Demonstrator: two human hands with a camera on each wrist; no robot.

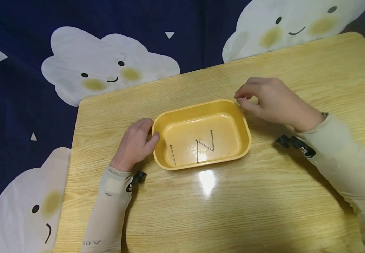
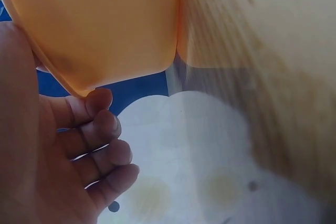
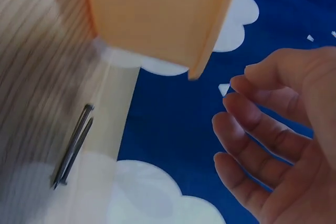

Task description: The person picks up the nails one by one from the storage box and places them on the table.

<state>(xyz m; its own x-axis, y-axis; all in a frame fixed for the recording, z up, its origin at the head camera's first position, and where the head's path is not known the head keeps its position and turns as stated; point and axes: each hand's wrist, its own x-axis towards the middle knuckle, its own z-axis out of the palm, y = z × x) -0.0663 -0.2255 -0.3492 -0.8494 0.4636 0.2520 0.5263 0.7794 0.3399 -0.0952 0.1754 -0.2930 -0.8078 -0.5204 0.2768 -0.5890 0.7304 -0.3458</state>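
A yellow plastic tub (image 1: 201, 104) stands in the middle of a wooden table (image 1: 233, 211). Several thin nails lie on its floor: three in an N shape (image 1: 204, 144) and one apart at the left (image 1: 172, 155). My left hand (image 1: 136, 140) holds the tub's left end, thumb on the rim and curled fingers (image 2: 100, 129) against the tub's outer wall (image 2: 105, 24). My right hand (image 1: 271, 100) hovers at the tub's far right corner. Its fingers (image 3: 262, 129) are loosely bent, empty, and just clear of the tub's wall (image 3: 157, 14).
Two more nails (image 3: 73, 148) lie side by side on the table near its far edge; the head view does not show them. A dark blue cloth with white smiling clouds (image 1: 106, 70) lies beyond and left of the table. A lamp glare (image 1: 207, 181) sits in front of the tub.
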